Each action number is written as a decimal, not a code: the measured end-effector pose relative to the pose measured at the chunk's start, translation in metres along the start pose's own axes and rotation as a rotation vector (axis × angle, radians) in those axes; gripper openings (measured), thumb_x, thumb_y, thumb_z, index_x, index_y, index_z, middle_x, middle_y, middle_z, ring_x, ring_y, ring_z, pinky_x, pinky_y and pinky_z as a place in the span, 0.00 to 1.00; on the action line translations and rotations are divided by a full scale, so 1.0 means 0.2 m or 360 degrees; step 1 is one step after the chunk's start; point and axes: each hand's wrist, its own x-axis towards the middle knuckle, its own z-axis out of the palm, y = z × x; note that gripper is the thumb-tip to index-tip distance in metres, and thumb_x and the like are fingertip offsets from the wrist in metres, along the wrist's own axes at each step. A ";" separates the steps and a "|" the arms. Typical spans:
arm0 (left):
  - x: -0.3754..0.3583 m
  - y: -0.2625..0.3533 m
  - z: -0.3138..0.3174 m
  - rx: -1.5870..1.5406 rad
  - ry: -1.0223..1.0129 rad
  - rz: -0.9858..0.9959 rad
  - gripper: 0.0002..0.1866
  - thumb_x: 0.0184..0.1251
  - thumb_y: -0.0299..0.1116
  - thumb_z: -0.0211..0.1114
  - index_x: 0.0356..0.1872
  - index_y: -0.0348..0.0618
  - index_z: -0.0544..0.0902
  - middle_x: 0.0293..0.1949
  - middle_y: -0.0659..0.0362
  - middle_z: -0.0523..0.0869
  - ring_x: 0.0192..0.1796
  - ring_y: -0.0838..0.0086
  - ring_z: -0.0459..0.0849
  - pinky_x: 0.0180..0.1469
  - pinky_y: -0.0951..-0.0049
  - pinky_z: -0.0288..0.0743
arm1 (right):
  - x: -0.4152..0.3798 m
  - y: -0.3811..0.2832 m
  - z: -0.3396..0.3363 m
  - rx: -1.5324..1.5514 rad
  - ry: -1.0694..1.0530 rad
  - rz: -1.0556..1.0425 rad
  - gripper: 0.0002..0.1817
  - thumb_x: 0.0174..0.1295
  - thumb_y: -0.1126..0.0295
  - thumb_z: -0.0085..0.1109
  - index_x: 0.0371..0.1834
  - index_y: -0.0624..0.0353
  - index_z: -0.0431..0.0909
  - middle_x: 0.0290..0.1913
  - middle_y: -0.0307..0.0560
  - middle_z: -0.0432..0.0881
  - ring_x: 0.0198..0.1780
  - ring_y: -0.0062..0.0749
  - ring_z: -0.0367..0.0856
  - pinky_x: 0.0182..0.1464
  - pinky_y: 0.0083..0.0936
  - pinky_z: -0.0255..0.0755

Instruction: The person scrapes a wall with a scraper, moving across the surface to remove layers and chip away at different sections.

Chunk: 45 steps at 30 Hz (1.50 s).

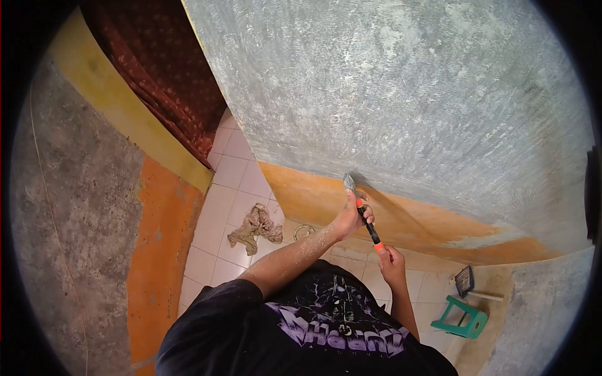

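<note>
A scraper with a black-and-orange handle [370,227] slants across the middle of the view, its grey head [349,182] against the wall [376,94] near where grey plaster meets the orange band. My left hand [351,217] is closed around the handle just below the head, thumb pointing up along it. Lower down, my right hand [392,264] grips the orange butt end. Pale specks of dust cover my left forearm. The wall's grey surface is streaked and patchy, with an orange strip [320,188] along its foot.
A crumpled cloth [256,229] lies on the tiled floor [229,207] to the left. At the right stand a green stool [461,318] and a dark, flat, framed object [464,281]. A red curtain [163,75] hangs in the doorway beside another worn wall [81,207].
</note>
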 end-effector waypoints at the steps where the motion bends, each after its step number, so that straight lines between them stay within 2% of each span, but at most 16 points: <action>1: 0.00 -0.01 -0.01 -0.0011 0.0012 0.0007 0.35 0.68 0.74 0.29 0.49 0.51 0.62 0.23 0.63 0.64 0.29 0.70 0.69 0.46 0.59 0.72 | 0.00 0.02 0.00 -0.0005 -0.0003 0.0019 0.17 0.73 0.59 0.57 0.44 0.65 0.79 0.21 0.28 0.66 0.20 0.12 0.62 0.22 0.16 0.55; 4: 0.00 0.01 -0.10 -0.0072 0.0088 0.0075 0.35 0.68 0.74 0.29 0.49 0.51 0.63 0.23 0.63 0.64 0.29 0.70 0.69 0.45 0.59 0.73 | 0.07 0.04 0.05 -0.0286 -0.0025 -0.0221 0.17 0.73 0.58 0.57 0.45 0.65 0.79 0.21 0.28 0.66 0.20 0.12 0.62 0.22 0.16 0.55; 7: -0.01 0.04 -0.14 -0.0058 0.0109 0.0079 0.35 0.68 0.75 0.30 0.49 0.52 0.63 0.23 0.63 0.64 0.29 0.70 0.70 0.45 0.58 0.73 | 0.09 0.07 0.10 -0.0109 -0.0037 -0.0108 0.16 0.72 0.61 0.58 0.45 0.66 0.81 0.22 0.29 0.69 0.22 0.13 0.62 0.24 0.18 0.57; 13: -0.01 -0.02 -0.08 -0.0061 -0.0007 -0.0079 0.35 0.68 0.74 0.31 0.49 0.51 0.63 0.25 0.62 0.66 0.30 0.69 0.71 0.46 0.58 0.73 | -0.02 0.04 0.05 0.0105 -0.0003 0.0115 0.16 0.72 0.60 0.58 0.44 0.65 0.80 0.21 0.30 0.68 0.22 0.13 0.64 0.24 0.18 0.58; 16: -0.01 -0.02 -0.09 -0.0032 -0.0049 -0.0095 0.35 0.69 0.74 0.31 0.49 0.51 0.63 0.25 0.61 0.67 0.31 0.69 0.71 0.47 0.58 0.73 | -0.01 0.10 0.07 -0.0017 0.0012 0.0000 0.17 0.72 0.59 0.57 0.44 0.65 0.80 0.21 0.29 0.67 0.21 0.13 0.63 0.23 0.17 0.57; 21: 0.01 -0.04 -0.10 0.0047 -0.0078 -0.0030 0.34 0.70 0.73 0.30 0.50 0.51 0.62 0.25 0.61 0.67 0.32 0.68 0.72 0.47 0.58 0.73 | -0.03 0.07 0.06 0.0050 0.0044 0.0051 0.17 0.72 0.58 0.57 0.44 0.65 0.80 0.21 0.29 0.67 0.20 0.12 0.62 0.21 0.17 0.55; 25: 0.02 -0.04 -0.01 0.0006 -0.0063 -0.0126 0.34 0.70 0.72 0.30 0.49 0.51 0.62 0.25 0.61 0.68 0.32 0.67 0.72 0.47 0.59 0.74 | -0.05 0.03 -0.01 0.0135 0.0040 0.0152 0.17 0.73 0.58 0.57 0.44 0.65 0.80 0.21 0.29 0.67 0.20 0.12 0.62 0.21 0.17 0.55; 32: 0.03 -0.08 -0.04 0.0029 -0.0095 -0.0077 0.33 0.71 0.72 0.29 0.49 0.51 0.62 0.26 0.61 0.68 0.32 0.68 0.72 0.48 0.58 0.74 | -0.04 0.10 0.00 0.0126 0.0054 0.0111 0.17 0.72 0.59 0.57 0.45 0.66 0.80 0.20 0.29 0.67 0.19 0.12 0.62 0.21 0.16 0.54; 37: 0.01 -0.07 0.00 -0.0024 -0.0037 -0.0077 0.33 0.71 0.71 0.29 0.49 0.51 0.62 0.26 0.62 0.67 0.32 0.68 0.72 0.47 0.58 0.73 | -0.05 0.01 -0.03 0.0075 0.0067 0.0167 0.17 0.72 0.59 0.58 0.44 0.66 0.81 0.20 0.29 0.67 0.20 0.12 0.62 0.22 0.17 0.55; 40: 0.03 -0.08 -0.01 -0.0051 -0.0061 -0.0023 0.33 0.71 0.71 0.29 0.49 0.51 0.63 0.25 0.62 0.67 0.32 0.68 0.72 0.46 0.58 0.73 | -0.02 0.07 -0.03 -0.0067 0.0094 -0.0017 0.18 0.72 0.58 0.58 0.43 0.66 0.82 0.20 0.29 0.68 0.21 0.12 0.62 0.22 0.17 0.55; 45: 0.02 -0.09 0.02 -0.0096 0.0009 -0.0048 0.34 0.70 0.72 0.29 0.47 0.50 0.64 0.24 0.62 0.66 0.31 0.69 0.71 0.45 0.59 0.73 | -0.02 0.08 -0.05 0.0016 0.0040 0.0056 0.17 0.73 0.59 0.57 0.44 0.65 0.80 0.21 0.30 0.69 0.19 0.12 0.64 0.21 0.16 0.57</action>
